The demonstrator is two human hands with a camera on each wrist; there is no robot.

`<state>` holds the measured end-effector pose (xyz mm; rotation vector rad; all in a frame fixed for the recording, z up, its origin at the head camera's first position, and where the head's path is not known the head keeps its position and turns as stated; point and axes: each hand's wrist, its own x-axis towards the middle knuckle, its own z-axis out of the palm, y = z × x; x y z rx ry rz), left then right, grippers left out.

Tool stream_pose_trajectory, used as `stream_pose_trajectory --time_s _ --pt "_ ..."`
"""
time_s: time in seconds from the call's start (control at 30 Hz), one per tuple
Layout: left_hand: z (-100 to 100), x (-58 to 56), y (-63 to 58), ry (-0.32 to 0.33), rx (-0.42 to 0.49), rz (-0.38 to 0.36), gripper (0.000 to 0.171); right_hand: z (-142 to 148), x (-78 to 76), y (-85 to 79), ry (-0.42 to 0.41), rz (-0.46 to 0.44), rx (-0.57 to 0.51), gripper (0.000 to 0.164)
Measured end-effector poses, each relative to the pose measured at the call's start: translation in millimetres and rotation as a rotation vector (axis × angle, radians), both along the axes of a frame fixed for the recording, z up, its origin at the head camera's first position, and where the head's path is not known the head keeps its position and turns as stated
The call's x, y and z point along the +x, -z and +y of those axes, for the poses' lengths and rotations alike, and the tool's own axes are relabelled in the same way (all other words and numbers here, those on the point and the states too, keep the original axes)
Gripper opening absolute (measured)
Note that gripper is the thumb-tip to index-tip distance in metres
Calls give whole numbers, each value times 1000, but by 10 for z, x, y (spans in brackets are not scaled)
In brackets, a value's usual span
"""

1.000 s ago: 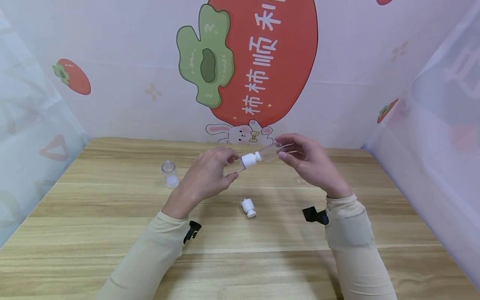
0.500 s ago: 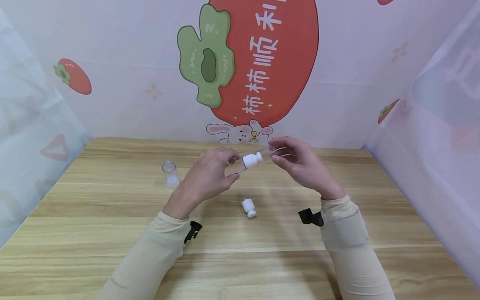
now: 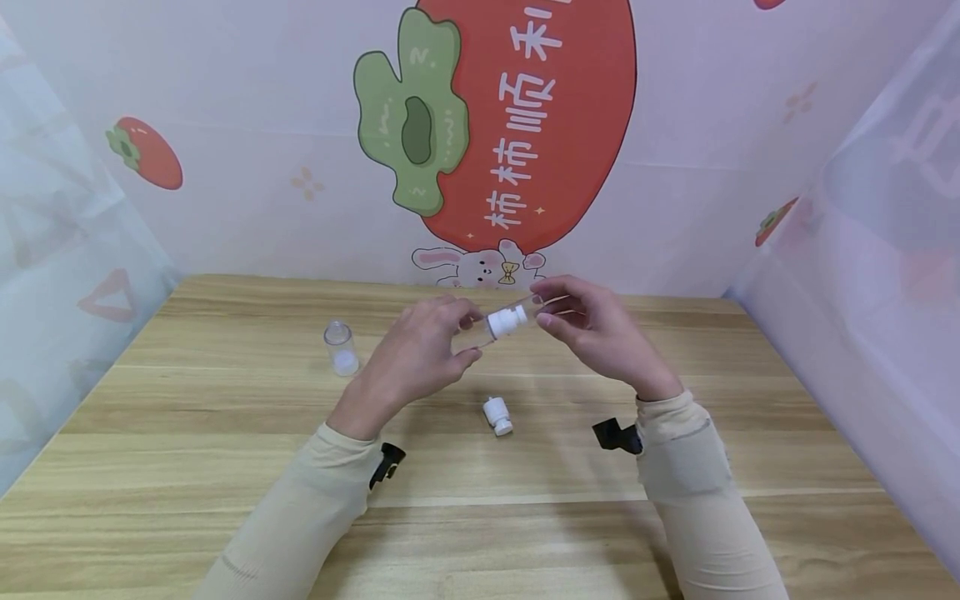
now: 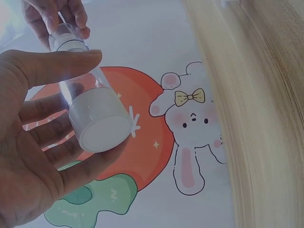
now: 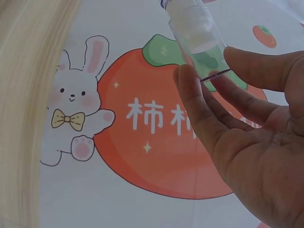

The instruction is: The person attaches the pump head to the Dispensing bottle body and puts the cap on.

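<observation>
My left hand (image 3: 416,350) grips a small clear pump bottle (image 4: 99,118) with a solid white base, its thumb on one side and fingers on the other. A white pump head (image 3: 504,321) sits on the bottle's top, which slants up to the right. Pinched by my right hand (image 3: 596,329) at its far end, a clear cap (image 5: 213,61) surrounds the pump head. In the right wrist view the white pump shows through the cap wall. Both hands are raised above the wooden table (image 3: 570,533).
Another clear bottle (image 3: 341,346) with a white bottom stands on the table to the left, beyond my left wrist. A loose white pump head (image 3: 497,416) lies on its side in front of the hands. A printed backdrop (image 3: 262,225) rises behind the table.
My right hand has moved left and slightly down, sliding the clear cap farther over the pump head. The left hand and bottle have barely moved.
</observation>
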<state>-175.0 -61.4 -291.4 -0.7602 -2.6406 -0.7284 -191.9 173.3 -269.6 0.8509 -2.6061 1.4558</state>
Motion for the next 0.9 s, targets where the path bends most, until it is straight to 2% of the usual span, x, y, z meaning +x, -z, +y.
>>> stream_pose_trajectory --time_s 0.27,0.6,0.9 --pt "7 -3 -3 15 10 -3 38 -41 0 23 -14 22 10 31" --pt "12 0 -4 31 34 -12 37 -100 10 50 7 49 47 34" --pt "19 2 -8 5 48 -9 39 -108 10 46 19 63 32 31"
